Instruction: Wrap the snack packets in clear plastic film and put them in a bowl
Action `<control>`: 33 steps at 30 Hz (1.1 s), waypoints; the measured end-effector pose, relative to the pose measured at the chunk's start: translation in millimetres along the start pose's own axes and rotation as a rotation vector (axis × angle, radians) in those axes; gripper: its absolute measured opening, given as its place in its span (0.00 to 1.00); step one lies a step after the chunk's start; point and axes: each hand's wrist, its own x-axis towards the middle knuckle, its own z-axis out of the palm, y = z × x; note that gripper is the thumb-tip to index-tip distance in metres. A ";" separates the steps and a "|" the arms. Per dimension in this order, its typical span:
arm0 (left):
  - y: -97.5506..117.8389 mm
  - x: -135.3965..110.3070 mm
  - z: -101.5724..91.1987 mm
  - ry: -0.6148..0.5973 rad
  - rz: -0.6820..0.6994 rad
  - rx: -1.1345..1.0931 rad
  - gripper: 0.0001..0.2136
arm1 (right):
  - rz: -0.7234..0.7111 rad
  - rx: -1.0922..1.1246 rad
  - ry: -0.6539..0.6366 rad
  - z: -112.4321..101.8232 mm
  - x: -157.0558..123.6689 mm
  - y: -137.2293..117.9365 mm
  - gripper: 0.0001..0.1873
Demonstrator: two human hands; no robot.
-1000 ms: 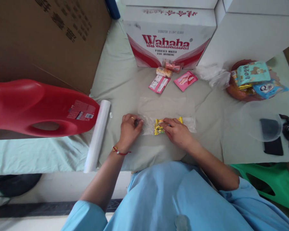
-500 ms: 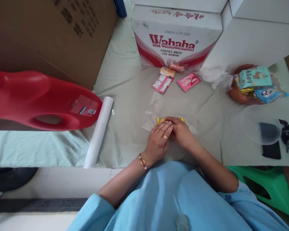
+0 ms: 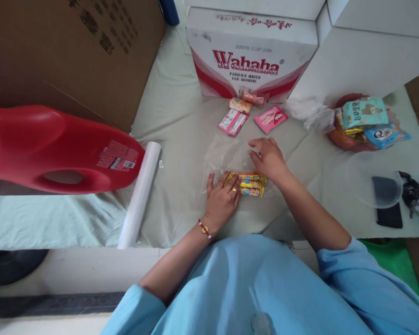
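Observation:
Several yellow-wrapped snack sticks (image 3: pixel 252 184) lie side by side on a clear plastic sheet (image 3: pixel 223 151) near the table's front. My left hand (image 3: pixel 222 199) rests flat with fingers spread, its fingertips over the left ends of the sticks. Above and to the right of them, my right hand (image 3: pixel 268 159) is raised a little with fingers bent and apart, nothing visible in it. Farther back lie two pink snack packets (image 3: pixel 270 119), a yellowish wrapped snack (image 3: pixel 240 105) and a reddish wrapped one (image 3: pixel 253 97).
A white Wahaba-style water carton (image 3: pixel 251 56) stands behind the snacks. To the left are a red jug (image 3: pixel 73 144) and a roll of clear film (image 3: pixel 139 195). On the right sit a basket of snacks (image 3: pixel 342 137), a clear plastic lid (image 3: pixel 356 179) and a dark phone (image 3: pixel 389 216).
My hands were together over the yellow sticks. The right hand has moved up and away, uncovering them, while the left has spread its fingers flat at their left ends.

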 end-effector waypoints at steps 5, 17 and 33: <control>2.4 1.2 -1.1 0.019 0.014 0.025 0.18 | 0.064 -0.249 -0.118 15.0 45.5 2.1 0.31; 6.1 -0.6 -0.1 0.085 -0.010 0.148 0.15 | -0.299 0.014 -0.221 -23.0 -12.5 -28.9 0.10; -54.2 -7.5 -2.8 0.164 -0.255 -0.532 0.13 | -0.391 -0.012 -0.234 31.4 -91.4 -16.2 0.14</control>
